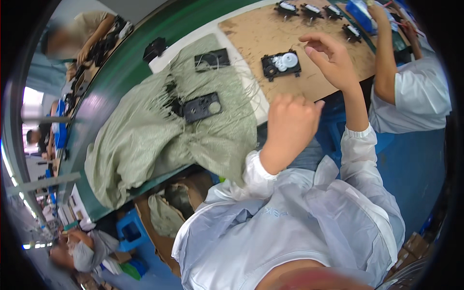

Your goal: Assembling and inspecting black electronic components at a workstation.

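My left hand (291, 126) is over the near edge of the board, its back turned up and its fingers curled under, with the thumb out to the right. Whatever it may hold is hidden. Farther right, my right hand (334, 60) is raised above the board, open, with bent fingers apart from the thumb and nothing between them. Between and beyond the hands lies a black plastic housing with white gears (284, 63). It rests flat on the brown board (251, 36), touched by neither hand.
A pale green woven sack (140, 130) covers the left of the table, carrying two black plastic casings (203, 107). Several small black assemblies (311, 10) stand along the board's far side. A co-worker's arm (385, 63) reaches in at right. Below the table is an open carton (154, 232).
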{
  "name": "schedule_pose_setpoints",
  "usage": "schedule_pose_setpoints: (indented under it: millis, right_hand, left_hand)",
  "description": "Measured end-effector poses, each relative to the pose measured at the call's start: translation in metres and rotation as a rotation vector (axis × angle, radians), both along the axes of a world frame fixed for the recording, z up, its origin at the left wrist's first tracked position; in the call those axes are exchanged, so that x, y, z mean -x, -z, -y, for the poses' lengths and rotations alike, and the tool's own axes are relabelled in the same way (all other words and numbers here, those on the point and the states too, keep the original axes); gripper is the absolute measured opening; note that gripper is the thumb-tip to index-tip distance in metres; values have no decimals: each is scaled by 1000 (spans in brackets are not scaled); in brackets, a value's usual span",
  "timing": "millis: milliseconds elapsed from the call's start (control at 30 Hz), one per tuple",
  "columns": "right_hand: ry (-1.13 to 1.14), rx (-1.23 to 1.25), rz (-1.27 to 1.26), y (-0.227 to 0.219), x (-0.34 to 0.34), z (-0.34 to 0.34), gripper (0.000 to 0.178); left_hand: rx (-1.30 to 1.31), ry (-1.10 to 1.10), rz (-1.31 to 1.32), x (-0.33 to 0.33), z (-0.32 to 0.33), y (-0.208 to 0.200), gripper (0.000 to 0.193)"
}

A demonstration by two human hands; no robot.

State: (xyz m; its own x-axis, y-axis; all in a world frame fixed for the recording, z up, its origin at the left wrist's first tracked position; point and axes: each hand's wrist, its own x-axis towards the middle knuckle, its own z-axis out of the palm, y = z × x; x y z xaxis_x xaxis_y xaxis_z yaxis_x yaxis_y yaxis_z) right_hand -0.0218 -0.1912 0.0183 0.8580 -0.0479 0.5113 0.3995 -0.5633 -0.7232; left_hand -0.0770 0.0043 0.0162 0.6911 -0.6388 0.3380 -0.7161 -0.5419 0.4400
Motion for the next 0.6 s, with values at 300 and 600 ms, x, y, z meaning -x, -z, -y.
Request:
schedule_pose_setpoints:
  millis: [300, 600]
  right_hand:
    - [-261, -68, 46, -1, 22, -89, 24]
    - [-415, -254, -77, 22, 30, -103, 23]
  left_hand:
    - [-311, -325, 92, 14, -141, -43, 34]
    - [-646, -56, 189, -105, -166, -10, 43]
